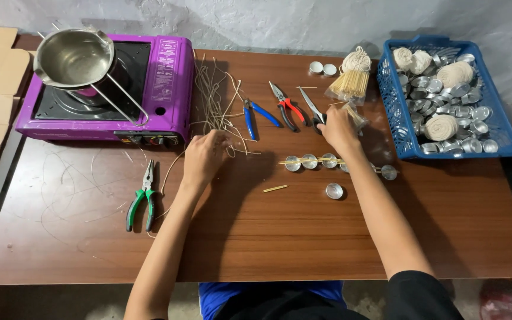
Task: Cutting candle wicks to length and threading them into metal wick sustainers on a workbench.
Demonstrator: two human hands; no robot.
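Centre of the frame, head view: the left hand [204, 155] rests on a loose tangle of pale wick strings [216, 101] lying beside the purple stove [170, 89]; its fingers are curled down and appear to pinch a few strands, though the tips are hidden. Right of centre, the right hand [336, 127] lies over the handles of the black scissors [314, 109], fingers closed about them; whether a finger sits inside a loop cannot be told.

Judgement on handling: the strings look very light, limp and prone to snagging on each other, so one strand is best taken near its end between thumb and forefinger. The scissors are stiff, moderately weighted and sharp at the blades; hold belongs at the handle loops.

Lower centre: a row of small metal cups [310, 161] with thin sticks laid across them. Upper right: a blue basket [401, 127] of more cups and wick balls. Lower left: green pliers [142, 198] on the brown table [268, 237].
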